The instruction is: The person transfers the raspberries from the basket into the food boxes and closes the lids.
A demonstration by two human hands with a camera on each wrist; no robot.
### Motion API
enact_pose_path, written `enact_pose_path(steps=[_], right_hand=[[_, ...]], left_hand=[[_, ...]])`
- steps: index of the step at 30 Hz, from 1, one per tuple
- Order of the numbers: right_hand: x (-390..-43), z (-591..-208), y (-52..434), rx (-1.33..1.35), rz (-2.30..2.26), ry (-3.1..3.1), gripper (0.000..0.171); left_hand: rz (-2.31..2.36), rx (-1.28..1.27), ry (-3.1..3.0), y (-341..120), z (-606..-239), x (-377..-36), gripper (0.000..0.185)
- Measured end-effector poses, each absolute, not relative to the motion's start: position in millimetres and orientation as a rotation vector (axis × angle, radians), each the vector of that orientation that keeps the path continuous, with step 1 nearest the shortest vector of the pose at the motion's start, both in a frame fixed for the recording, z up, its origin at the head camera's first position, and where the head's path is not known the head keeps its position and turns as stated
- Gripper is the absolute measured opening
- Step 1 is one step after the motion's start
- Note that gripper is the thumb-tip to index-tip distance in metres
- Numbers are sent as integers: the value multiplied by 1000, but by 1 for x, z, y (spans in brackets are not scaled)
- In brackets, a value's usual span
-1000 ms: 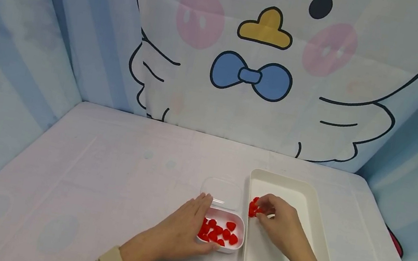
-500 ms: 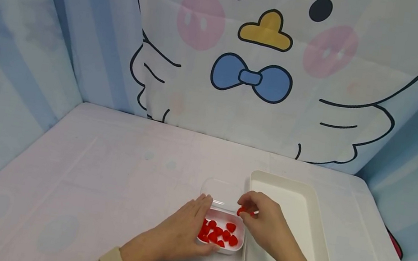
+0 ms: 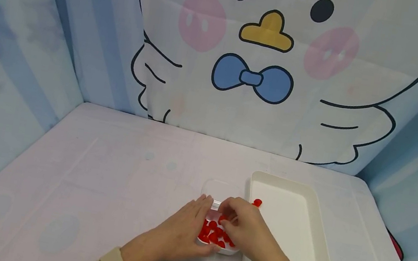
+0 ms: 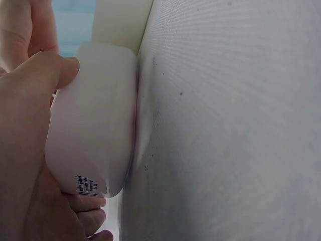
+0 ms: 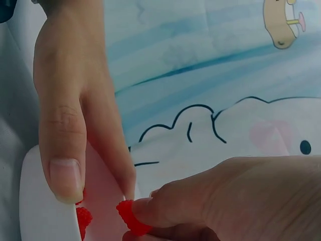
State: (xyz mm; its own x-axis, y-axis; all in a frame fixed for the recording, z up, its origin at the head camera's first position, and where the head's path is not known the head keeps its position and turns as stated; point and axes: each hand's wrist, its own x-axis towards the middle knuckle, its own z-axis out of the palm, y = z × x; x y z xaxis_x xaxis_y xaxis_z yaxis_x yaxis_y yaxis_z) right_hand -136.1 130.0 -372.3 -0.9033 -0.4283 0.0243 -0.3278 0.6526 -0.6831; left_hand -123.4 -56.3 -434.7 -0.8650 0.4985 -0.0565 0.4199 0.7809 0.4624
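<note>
A small white container (image 3: 232, 249) holds several red candy pieces (image 3: 211, 236) near the table's front edge. My left hand (image 3: 187, 229) grips its left side, with thumb and fingers wrapped round the white wall (image 4: 95, 120). My right hand (image 3: 236, 226) hovers over the container and pinches one red piece (image 3: 223, 218) between thumb and fingertip. The right wrist view shows that piece (image 5: 131, 217) just above the container's rim (image 5: 35, 201), beside the left hand's fingers (image 5: 65, 125). One more red piece (image 3: 257, 202) lies in the white tray (image 3: 304, 200).
The container's clear hinged lid (image 3: 220, 189) lies open behind it. The long white tray stands right against the container on its right. A cartoon-print cloth backdrop (image 3: 260, 65) walls in the table (image 3: 103, 177) at the back and on both sides.
My right hand has moved left, from inside the tray to above the small container, carrying a red piece. The left hand has stayed on the container.
</note>
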Motion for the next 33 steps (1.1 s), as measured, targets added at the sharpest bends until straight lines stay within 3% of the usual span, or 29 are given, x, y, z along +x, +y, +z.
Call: enact_pose_path(steps=[8,33], right_hand=[[-134,-376,125,-649,-1091,2659,25],[-138,-371,130,-663,-1060,2781,15]], left_hand=[[679,734,2799,-57,-435,-124,98],[686,733,2800,-57,-434,-123,98]])
